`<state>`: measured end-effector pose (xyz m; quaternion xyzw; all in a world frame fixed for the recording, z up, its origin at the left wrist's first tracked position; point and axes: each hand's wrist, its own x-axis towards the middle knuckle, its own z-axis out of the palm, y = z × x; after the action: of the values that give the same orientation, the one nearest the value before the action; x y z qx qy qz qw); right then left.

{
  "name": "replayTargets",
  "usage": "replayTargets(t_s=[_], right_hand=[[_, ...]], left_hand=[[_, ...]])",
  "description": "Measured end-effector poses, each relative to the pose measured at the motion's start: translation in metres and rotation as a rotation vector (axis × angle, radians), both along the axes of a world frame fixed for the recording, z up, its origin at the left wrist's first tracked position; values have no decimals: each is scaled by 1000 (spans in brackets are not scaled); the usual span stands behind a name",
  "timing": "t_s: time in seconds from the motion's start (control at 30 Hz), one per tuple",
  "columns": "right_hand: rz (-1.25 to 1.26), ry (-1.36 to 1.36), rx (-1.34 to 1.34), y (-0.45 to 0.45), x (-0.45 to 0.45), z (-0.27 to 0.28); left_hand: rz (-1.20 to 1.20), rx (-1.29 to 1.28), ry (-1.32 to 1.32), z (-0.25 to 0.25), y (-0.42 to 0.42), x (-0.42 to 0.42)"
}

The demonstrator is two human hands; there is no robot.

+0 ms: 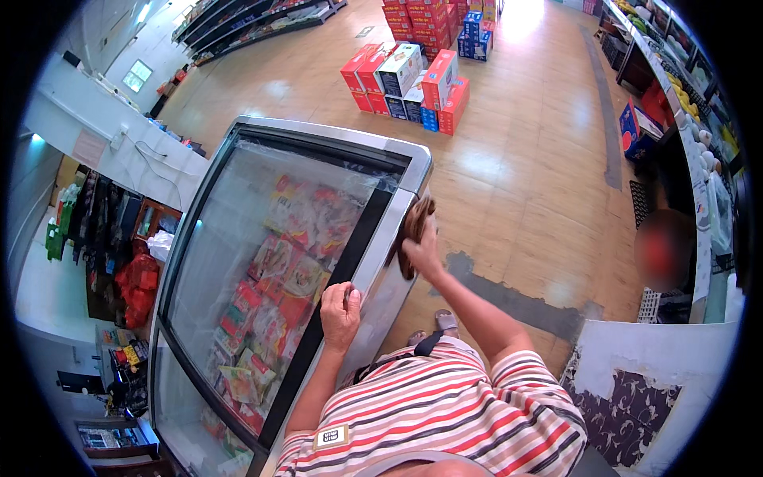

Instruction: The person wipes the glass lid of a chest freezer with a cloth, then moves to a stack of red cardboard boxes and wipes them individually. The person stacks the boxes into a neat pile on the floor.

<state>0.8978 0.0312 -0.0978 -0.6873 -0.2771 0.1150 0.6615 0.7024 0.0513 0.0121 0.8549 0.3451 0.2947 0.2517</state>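
Note:
A chest freezer with a sliding glass lid (202,250) stands before me, several colourful food packets (280,268) showing through the glass. My right hand (424,250) holds a brown cloth (411,238) against the freezer's outer side, just below the metal rim near its far corner; hand and cloth are slightly blurred. Resting on the near metal rim (381,253) is my left hand (341,316), its fingers curled beside the black edge strip. Whether anything small lies inside those curled fingers cannot be told.
Stacked cartons (405,80) stand on the tan floor (512,197) beyond the freezer. A produce counter (694,161) runs along the right, with a blue box (641,131) beside it. A white partition (650,352) rises at lower right. Hanging clothes (104,220) and a red bag (137,280) are at left.

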Motion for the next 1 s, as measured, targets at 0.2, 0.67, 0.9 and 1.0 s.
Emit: replayTargets(t_s=[0.2,0.67,0.9,1.0], right_hand=[[651,497,-17,-57,-113,2],[118,381,26,26,59,-37],[156,243,-206,10,18,-25],[463,435,-291,-23,-37,-32]], left_hand=[[4,70,33,-11,4,-6],[34,119,83,-7,0,-1],[51,206,85,-9,-2,-2],[45,210,121,-7,-3,0]])
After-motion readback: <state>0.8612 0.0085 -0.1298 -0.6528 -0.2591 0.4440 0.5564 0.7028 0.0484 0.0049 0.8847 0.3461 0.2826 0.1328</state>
